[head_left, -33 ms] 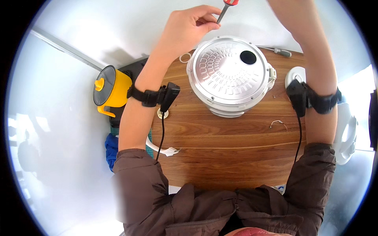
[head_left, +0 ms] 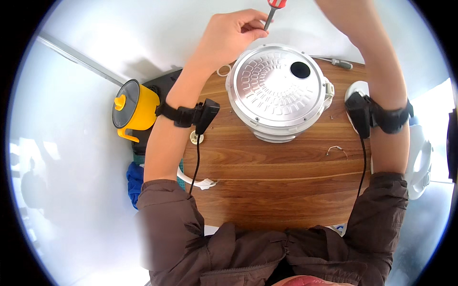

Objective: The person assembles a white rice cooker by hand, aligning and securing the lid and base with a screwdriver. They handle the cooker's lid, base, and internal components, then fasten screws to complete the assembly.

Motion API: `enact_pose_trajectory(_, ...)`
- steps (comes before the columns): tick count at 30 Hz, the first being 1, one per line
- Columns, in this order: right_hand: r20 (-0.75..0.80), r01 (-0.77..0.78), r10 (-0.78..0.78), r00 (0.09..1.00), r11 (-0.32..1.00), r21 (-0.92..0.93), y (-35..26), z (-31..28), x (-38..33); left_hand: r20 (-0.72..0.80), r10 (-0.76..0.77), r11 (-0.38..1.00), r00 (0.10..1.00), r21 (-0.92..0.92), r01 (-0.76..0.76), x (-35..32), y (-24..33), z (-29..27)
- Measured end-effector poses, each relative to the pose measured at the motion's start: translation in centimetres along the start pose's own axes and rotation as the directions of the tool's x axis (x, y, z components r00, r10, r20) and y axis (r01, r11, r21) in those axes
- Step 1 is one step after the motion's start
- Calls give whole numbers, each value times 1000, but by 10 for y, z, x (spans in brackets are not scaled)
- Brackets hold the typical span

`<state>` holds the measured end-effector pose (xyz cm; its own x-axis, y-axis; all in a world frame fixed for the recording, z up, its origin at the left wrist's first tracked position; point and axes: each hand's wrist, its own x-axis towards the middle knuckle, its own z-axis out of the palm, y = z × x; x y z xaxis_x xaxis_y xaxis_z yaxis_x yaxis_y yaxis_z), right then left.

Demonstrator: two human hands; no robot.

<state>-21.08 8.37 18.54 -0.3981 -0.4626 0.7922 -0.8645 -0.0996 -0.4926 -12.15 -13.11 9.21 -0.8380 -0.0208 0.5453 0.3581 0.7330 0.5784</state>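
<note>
Near the top edge, the fingertips of my left hand (head_left: 229, 35) pinch the metal shaft of a screwdriver (head_left: 276, 4) with a red and clear handle, its tip pointing down. My right hand (head_left: 341, 16) shows only in part beside it, its fingers cut off by the upper edge. Below the hands, a round white appliance part (head_left: 274, 88) lies on the wooden table (head_left: 272, 190). Its silver metal cover is embossed, with a dark oval spot and small screws around the rim. The screwdriver is held above and beyond that cover, apart from it.
A yellow pot (head_left: 143, 107) with a dark lid stands at left, near a blue cloth (head_left: 135, 181) and a curved white handle (head_left: 202, 183). A second screwdriver (head_left: 341, 64) lies behind the appliance. White plastic parts (head_left: 420, 167) are at right; a small wire (head_left: 336, 148) lies mid-table.
The screwdriver has shifted slightly left and down in my left fingers. My right arm has moved a little to the left. The round appliance part is where it was.
</note>
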Motion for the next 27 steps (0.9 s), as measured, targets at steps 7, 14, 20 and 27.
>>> enact_pose_trajectory(7, 221, -101, 113, 969, 993, -63, -14, 23, 9, 98, -134, 991, 986, 28, 132, -1, -17, 16)
enact_pose_trajectory(14, 320, -172, 159, 934, 985, 12, -13, 28, 9, 105, -144, 989, 984, -5, 145, -6, -32, 21)
enact_pose_trajectory(20, 290, -21, 30, 957, 999, -34, 6, 40, 9, 61, -100, 994, 993, -45, 103, -11, -43, 24)
enact_pose_trajectory(27, 323, -20, 38, 946, 998, -58, 12, 44, 19, 36, -150, 988, 988, -35, 151, -12, -29, 22)
